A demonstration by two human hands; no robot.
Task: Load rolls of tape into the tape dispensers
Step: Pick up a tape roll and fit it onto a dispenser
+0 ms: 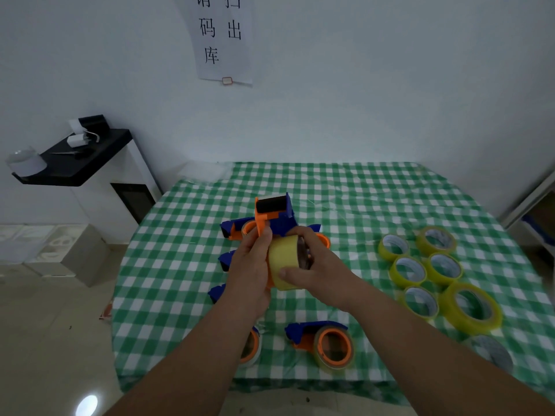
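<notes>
Near the tabletop's front edge lay a loaded dispenser [322, 343]. Above the middle, the left hand [250, 265] gripped a blue-and-orange dispenser [274, 214] while the right hand [312, 265] clasped a yellow tape roll [283, 262] against it. Spare rolls [426, 267] sat toward the right edge.

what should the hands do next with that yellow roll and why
Probably push the tape roll the rest of the way onto the orange hub of the raised dispenser. The right hand grips the roll by its rim while the left hand steadies the dispenser, and the roll sits against its side. Whether it is fully seated is hidden behind the hands.
</notes>
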